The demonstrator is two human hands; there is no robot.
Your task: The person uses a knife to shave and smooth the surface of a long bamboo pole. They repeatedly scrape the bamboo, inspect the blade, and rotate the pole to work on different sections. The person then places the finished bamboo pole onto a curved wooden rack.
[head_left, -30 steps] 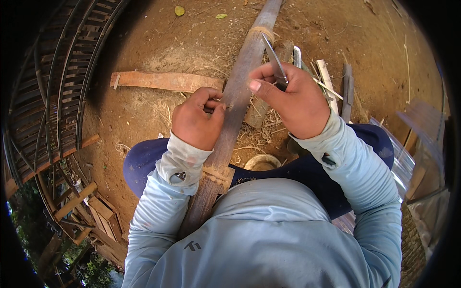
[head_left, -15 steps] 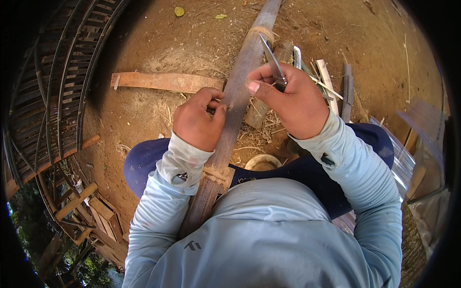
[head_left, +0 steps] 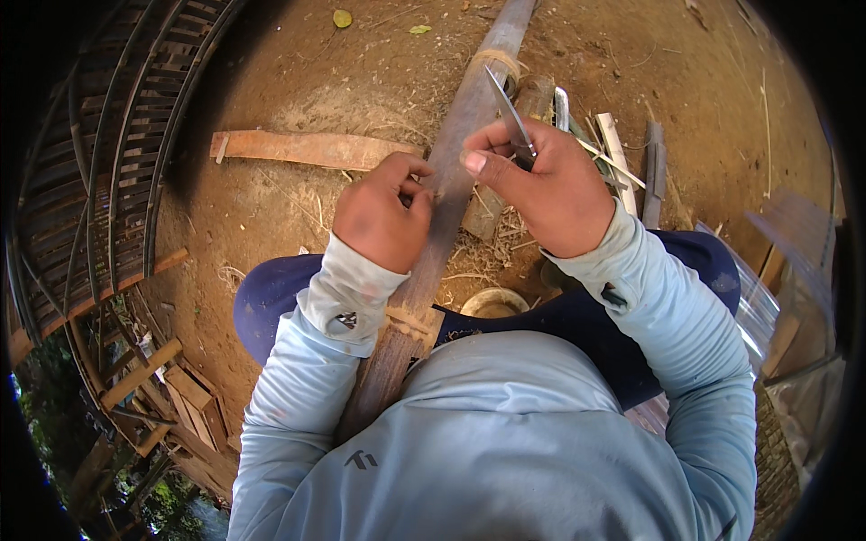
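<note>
A long brown-grey pole [head_left: 440, 216] runs from the far ground down to my lap, between my legs. It has a pale ring of binding [head_left: 496, 61] near the far end and a notched light band [head_left: 411, 325] close to my body. My right hand [head_left: 570, 191] is closed around a knife [head_left: 508, 106], its thin blade pointing up and left over the pole; thumb and index finger are pinched together. On the pole's left edge, my left hand [head_left: 381, 215] has its fingers curled in with the thumb; whatever they pinch is too small to tell.
A flat reddish plank [head_left: 307, 149] lies on the dirt to the left. Pale slats [head_left: 613, 153] and a dark strip [head_left: 655, 171] lie beyond my right hand. A round bowl [head_left: 494, 303] sits between my legs. A slatted frame [head_left: 135, 135] stands far left, clear plastic sheeting [head_left: 794, 234] right.
My left hand has shifted slightly right and turned over the pole, its fingertips a little higher. The right hand and knife have hardly moved.
</note>
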